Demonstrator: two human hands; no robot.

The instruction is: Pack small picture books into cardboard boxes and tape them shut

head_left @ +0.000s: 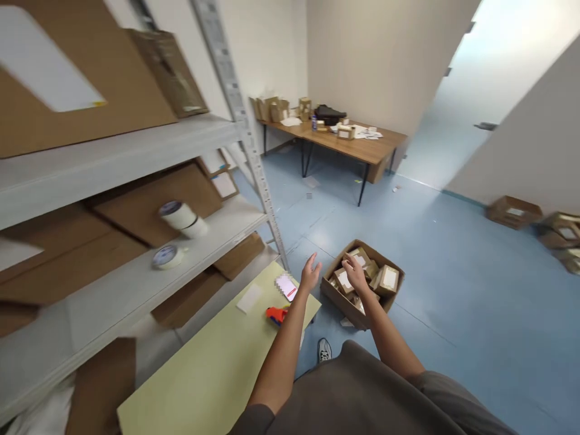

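My left hand point(310, 273) is held out above the right end of the pale green table point(203, 356), fingers apart and nothing in them. Over an open cardboard box point(344, 308) on the floor, my right hand point(355, 272) is raised, also with fingers spread and holding nothing. Several small brown boxes point(389, 279) with white labels fill the big box. Near my left forearm, a phone point(286, 286) with a lit screen, an orange tool point(275, 314) and a white pad point(249, 298) lie on the table.
Metal shelves point(203, 244) with large cartons and tape rolls point(167, 257) stand at the left. A brown desk point(357, 148) with small boxes and papers is at the back. More cartons point(514, 211) sit on the floor at the right.
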